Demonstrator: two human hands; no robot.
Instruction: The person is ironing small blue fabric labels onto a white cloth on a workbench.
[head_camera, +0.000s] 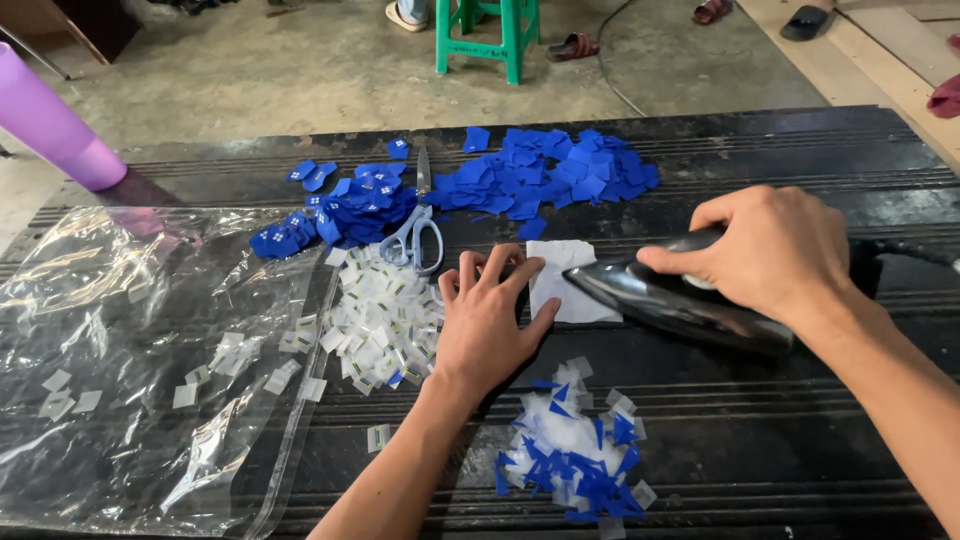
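Black ribbed work table (760, 460): the surface under everything here, running across the whole view.

Clear plastic sheet (110, 330): crumpled, spread over the table's left part, with a few small white tags lying on it.

Dark metal flat iron (670, 300): lying on the table to the right, its pointed tip resting on the white cloth piece. My right hand (775, 250) is wrapped around its handle, fingers curled shut in a firm grip.

Heap of blue fabric squares (550, 180): at the far edge, centre. A second, smaller heap of blue squares with white marks (345, 210) lies to its left.

Pile of small white tags (385, 320): just left of my left hand, touching the plastic sheet's edge.

Mixed pile of white and blue scraps (575, 445): near me, between my forearms.

White rectangular cloth piece (565, 280): flat on the table at centre, between my hands. My left hand (490, 320) lies palm down with fingers spread, fingertips pressing its left edge.

Grey-handled scissors (418, 225): closed, lying between the two blue heaps, handles towards me.

Purple plastic tumbler (55, 125): at the far left corner, tilted.
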